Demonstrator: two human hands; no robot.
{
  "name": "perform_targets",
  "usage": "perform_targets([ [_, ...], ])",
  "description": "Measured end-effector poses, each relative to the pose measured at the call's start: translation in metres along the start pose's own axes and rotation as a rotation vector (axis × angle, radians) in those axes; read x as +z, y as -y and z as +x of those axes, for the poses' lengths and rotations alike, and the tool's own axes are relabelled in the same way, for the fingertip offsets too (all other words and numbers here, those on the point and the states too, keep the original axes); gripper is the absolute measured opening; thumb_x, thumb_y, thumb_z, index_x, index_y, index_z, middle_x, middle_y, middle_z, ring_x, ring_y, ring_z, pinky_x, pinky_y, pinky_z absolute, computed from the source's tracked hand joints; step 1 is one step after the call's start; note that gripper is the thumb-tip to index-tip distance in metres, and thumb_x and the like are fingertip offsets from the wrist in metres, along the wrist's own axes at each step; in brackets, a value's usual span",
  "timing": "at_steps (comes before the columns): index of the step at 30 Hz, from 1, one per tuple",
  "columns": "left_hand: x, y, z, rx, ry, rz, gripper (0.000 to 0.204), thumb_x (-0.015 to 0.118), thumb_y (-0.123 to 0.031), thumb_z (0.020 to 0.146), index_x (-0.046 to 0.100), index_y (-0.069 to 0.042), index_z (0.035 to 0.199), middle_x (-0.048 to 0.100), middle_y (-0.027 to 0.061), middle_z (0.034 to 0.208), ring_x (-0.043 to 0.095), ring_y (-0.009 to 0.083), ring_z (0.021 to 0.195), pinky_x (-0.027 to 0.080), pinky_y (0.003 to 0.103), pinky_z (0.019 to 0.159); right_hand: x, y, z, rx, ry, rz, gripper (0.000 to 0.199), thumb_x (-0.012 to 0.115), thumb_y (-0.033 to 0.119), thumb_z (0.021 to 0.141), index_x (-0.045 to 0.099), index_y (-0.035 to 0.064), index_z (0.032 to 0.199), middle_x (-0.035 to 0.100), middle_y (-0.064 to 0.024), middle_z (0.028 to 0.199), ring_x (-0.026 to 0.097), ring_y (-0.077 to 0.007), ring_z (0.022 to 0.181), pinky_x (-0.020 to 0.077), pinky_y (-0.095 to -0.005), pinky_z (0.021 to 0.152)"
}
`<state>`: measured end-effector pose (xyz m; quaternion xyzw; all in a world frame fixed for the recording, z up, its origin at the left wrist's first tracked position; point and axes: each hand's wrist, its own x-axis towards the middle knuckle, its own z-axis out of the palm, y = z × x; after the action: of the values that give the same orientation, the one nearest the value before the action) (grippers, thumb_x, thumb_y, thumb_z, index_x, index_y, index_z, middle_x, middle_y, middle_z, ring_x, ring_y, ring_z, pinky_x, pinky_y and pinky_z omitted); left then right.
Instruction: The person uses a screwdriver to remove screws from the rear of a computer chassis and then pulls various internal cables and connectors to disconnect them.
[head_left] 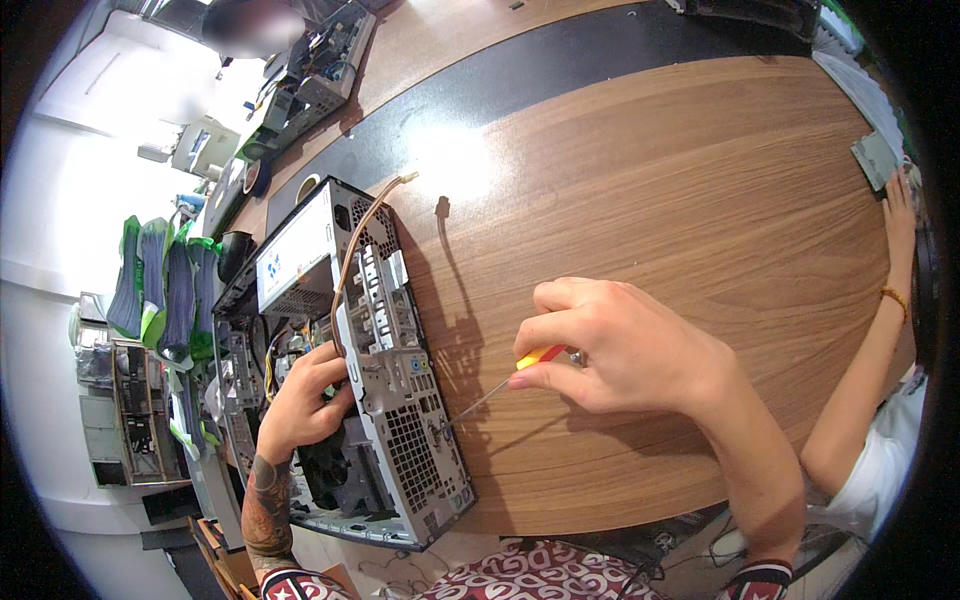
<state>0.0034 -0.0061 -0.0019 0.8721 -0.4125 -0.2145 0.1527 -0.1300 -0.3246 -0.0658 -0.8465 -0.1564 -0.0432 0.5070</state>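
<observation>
An opened desktop computer case (pixel 405 445) lies at the left on the wooden table, its perforated rear panel facing right. My right hand (pixel 610 345) grips a screwdriver (pixel 537 358) with a yellow and red handle. The thin shaft slants down to the left, its tip at or close to the rear panel near the ports. My left hand (pixel 305 400) reaches into the case beside the panel's inner edge, fingers bent. Its fingertips are partly hidden, so what they hold cannot be made out. A brown cable (pixel 360 235) rises over the case with its connector in the air. Below my left hand sits a black fan (pixel 335 470).
Another opened computer case (pixel 320 85) stands at the far left. A co-worker's hand and arm (pixel 897 235) rest along the right table edge, near a grey-green plate (pixel 874 160). Green-and-grey bundles (pixel 165 290) hang left of the case. A tape roll (pixel 308 188) lies behind it.
</observation>
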Motion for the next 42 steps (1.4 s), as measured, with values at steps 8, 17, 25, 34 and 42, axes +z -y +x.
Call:
perform_targets([
  [8,0.0,-0.001,-0.001,0.015,-0.005,0.018,0.034,0.054,0.0,0.074,0.066,0.002,0.106,0.063,0.0217,0.107,0.059,0.0431,0.101,0.048,0.045,0.09,-0.001,0.002,-0.001,-0.022,-0.029,-0.025,0.024,0.068,0.024,0.087,0.067,0.0015,0.081,0.06,-0.0161,0.08,0.062,-0.0359,0.08,0.0514,-0.0448,0.073],
  [17,0.005,0.0,-0.005,-0.085,-0.052,0.05,0.036,0.061,-0.015,0.071,0.066,0.005,0.101,0.063,0.0228,0.119,0.062,0.0426,0.107,0.047,0.043,0.094,0.003,-0.011,-0.006,-0.039,-0.06,-0.018,0.02,0.07,0.021,0.085,0.067,0.0018,0.079,0.06,-0.0139,0.08,0.063,-0.0337,0.079,0.0524,-0.0423,0.072],
  [25,0.016,0.012,-0.022,-0.296,-0.212,-0.107,0.037,0.067,-0.028,0.072,0.067,0.005,0.09,0.066,0.0217,0.114,0.064,0.0369,0.097,0.048,0.041,0.088,0.009,-0.02,-0.011,-0.118,-0.242,-0.004,0.021,0.072,0.022,0.084,0.069,0.0014,0.082,0.062,-0.0126,0.078,0.066,-0.0308,0.079,0.0546,-0.0412,0.07],
  [34,0.014,0.02,-0.026,-0.274,-0.209,-0.136,0.038,0.068,-0.032,0.074,0.066,0.004,0.086,0.067,0.0199,0.107,0.063,0.0358,0.094,0.047,0.041,0.087,0.015,-0.016,-0.007,-0.042,-0.096,0.044,0.02,0.073,0.02,0.083,0.071,0.0008,0.081,0.065,-0.0137,0.079,0.068,-0.032,0.079,0.0556,-0.0413,0.071],
  [42,0.012,0.023,-0.028,-0.278,-0.217,-0.041,0.042,0.066,-0.037,0.073,0.065,0.003,0.086,0.067,0.0204,0.106,0.062,0.0362,0.094,0.045,0.042,0.087,0.012,-0.02,-0.005,-0.046,-0.06,0.019,0.021,0.074,0.021,0.083,0.07,0.0003,0.08,0.065,-0.0138,0.079,0.068,-0.032,0.079,0.0559,-0.0409,0.071],
])
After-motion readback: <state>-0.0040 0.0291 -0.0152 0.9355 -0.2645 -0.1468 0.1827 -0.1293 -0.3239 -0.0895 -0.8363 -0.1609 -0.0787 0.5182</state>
